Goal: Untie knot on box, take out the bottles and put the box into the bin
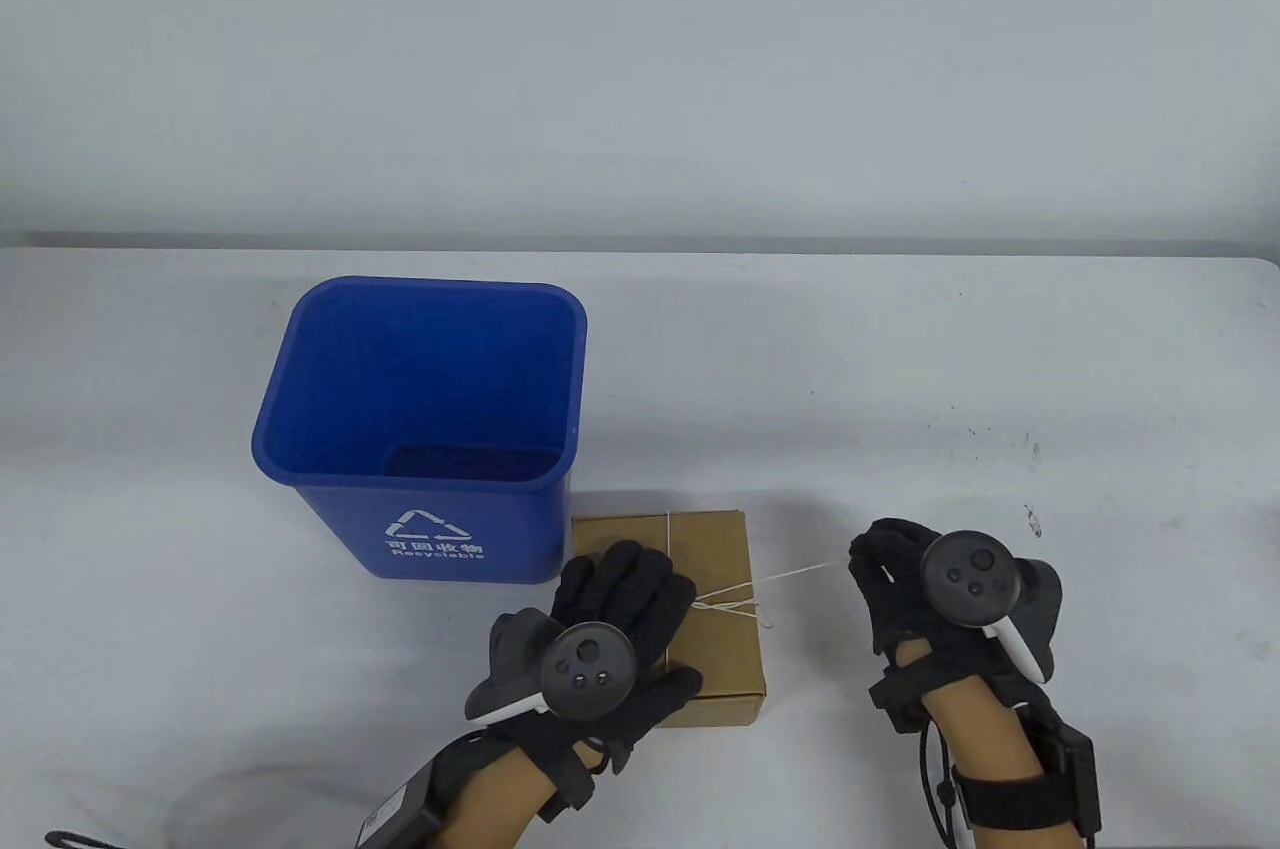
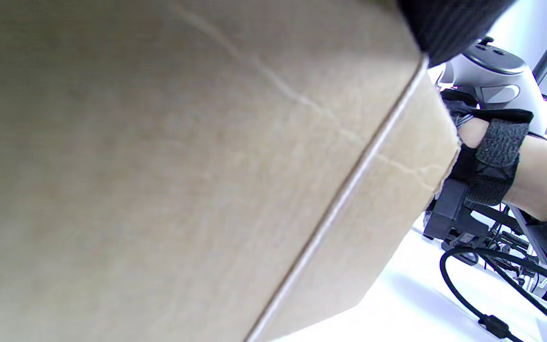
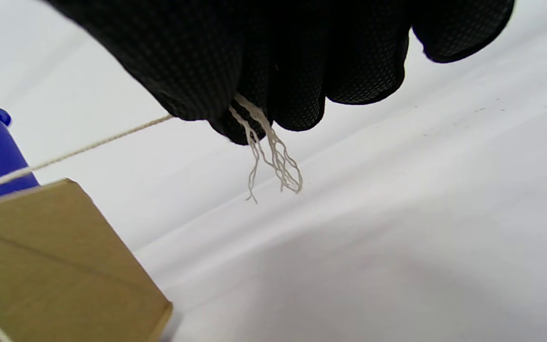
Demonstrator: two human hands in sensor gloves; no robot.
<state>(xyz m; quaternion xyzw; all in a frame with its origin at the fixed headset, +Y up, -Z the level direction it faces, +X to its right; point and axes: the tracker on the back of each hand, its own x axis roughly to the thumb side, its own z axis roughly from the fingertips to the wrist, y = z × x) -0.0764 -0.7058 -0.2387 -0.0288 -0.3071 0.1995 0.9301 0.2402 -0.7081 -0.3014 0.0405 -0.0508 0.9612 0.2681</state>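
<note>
A brown cardboard box (image 1: 700, 579) lies flat on the white desk (image 1: 900, 369), just beside the front right corner of an upright blue bin (image 1: 425, 429) that bears a white recycling mark. The left hand (image 1: 610, 619) rests on the box lid with fingers spread flat. White string (image 1: 735, 594) crosses the lid, and one strand runs taut off to the right into the curled fingers of the right hand (image 1: 900, 569), which pinches it clear of the box
</note>
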